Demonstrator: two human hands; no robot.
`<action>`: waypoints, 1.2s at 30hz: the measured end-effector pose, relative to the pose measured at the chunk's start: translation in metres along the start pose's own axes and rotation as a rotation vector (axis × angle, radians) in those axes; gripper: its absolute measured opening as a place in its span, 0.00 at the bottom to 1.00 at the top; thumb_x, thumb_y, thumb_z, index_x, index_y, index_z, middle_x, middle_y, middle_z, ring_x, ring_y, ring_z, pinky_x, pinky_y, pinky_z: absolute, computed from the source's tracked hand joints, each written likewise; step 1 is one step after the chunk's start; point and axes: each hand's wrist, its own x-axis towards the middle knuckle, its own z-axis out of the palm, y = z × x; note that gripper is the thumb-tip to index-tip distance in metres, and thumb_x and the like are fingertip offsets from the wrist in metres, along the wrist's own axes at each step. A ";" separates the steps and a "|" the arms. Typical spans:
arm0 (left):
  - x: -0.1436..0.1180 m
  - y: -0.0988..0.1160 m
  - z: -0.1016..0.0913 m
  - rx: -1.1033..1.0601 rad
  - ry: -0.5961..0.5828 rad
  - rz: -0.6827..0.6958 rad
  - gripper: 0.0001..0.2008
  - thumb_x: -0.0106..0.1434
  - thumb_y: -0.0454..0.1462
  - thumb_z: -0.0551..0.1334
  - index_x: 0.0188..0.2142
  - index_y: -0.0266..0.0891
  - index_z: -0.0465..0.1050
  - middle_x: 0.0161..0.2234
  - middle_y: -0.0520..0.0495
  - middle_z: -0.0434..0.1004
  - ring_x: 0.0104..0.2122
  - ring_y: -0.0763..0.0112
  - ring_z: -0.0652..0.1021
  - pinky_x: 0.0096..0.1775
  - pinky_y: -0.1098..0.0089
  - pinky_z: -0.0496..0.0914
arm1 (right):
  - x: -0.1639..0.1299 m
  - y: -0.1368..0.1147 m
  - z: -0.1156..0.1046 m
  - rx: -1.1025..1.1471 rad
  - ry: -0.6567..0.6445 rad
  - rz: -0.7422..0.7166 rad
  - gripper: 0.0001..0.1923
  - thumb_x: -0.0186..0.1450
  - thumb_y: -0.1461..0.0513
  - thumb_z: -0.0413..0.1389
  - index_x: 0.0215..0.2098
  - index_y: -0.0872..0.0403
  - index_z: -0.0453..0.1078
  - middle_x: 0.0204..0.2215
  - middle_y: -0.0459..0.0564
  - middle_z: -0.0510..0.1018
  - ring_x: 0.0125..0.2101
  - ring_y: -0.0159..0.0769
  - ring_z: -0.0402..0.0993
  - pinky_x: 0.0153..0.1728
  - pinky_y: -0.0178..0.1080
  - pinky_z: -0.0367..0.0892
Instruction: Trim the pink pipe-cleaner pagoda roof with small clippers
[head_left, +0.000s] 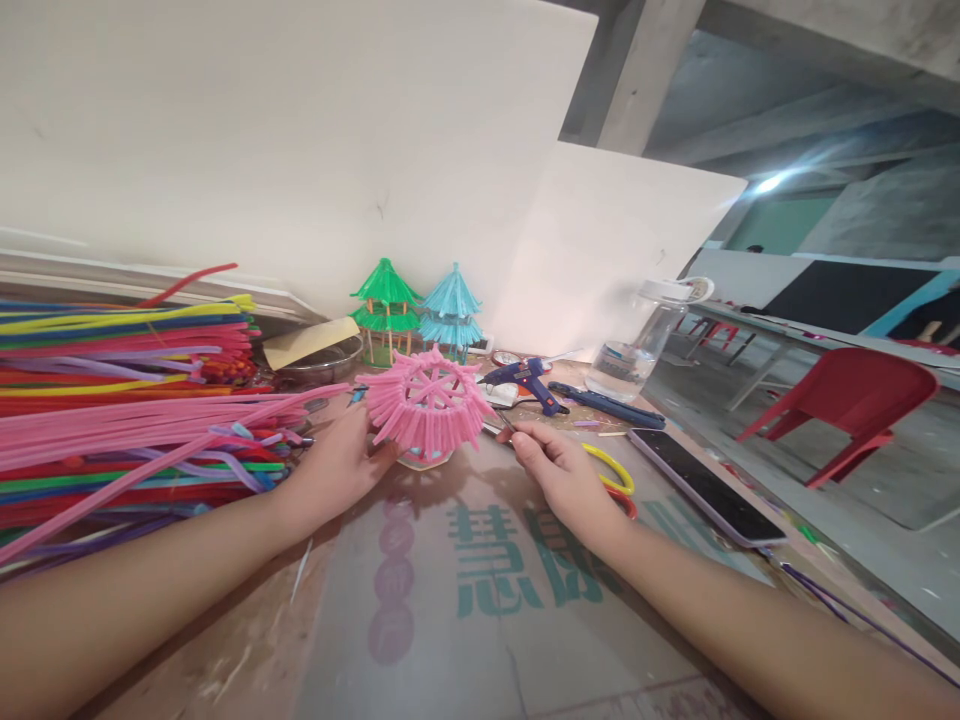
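Note:
A small pink pavilion model [431, 400] made of fuzzy pipe-cleaner pieces stands upright, its ring-shaped roof open at the top with spokes inside. My left hand [349, 450] is closed at the model's left side, fingers at its lower edge and partly hidden by the roof. To the right of the model, my right hand [551, 465] pinches a thin dark pointed tool [505, 421], its tip close to the pink roof. Scissors with yellow and orange handles [611, 468] lie beside and partly behind my right hand.
Bundles of coloured pipe cleaners [135, 420] fill the left. Green [385, 310] and blue [451, 315] pavilion models stand behind, near a metal bowl [319, 362]. A blue glue gun [529, 380], pliers [607, 405], clear bottle [630, 340] and phone [705, 485] lie rightward.

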 end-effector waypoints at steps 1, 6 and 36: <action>0.000 -0.001 0.000 0.003 0.004 0.002 0.13 0.66 0.40 0.57 0.49 0.42 0.71 0.46 0.43 0.80 0.50 0.53 0.78 0.55 0.52 0.71 | 0.000 0.000 0.000 0.005 -0.002 0.007 0.18 0.64 0.48 0.53 0.33 0.53 0.75 0.22 0.46 0.71 0.25 0.37 0.65 0.27 0.37 0.63; 0.000 -0.001 0.001 0.000 0.006 0.018 0.13 0.67 0.41 0.57 0.49 0.40 0.71 0.48 0.41 0.79 0.50 0.53 0.78 0.56 0.52 0.70 | 0.001 -0.001 0.000 0.003 -0.018 0.007 0.18 0.62 0.48 0.54 0.33 0.53 0.74 0.25 0.48 0.74 0.28 0.39 0.68 0.29 0.38 0.64; -0.004 -0.014 -0.002 0.143 0.045 0.057 0.12 0.62 0.40 0.54 0.32 0.43 0.77 0.38 0.41 0.82 0.44 0.50 0.78 0.51 0.46 0.72 | -0.005 0.001 0.000 0.175 -0.226 0.050 0.33 0.62 0.34 0.51 0.33 0.55 0.72 0.19 0.40 0.57 0.20 0.30 0.50 0.22 0.35 0.47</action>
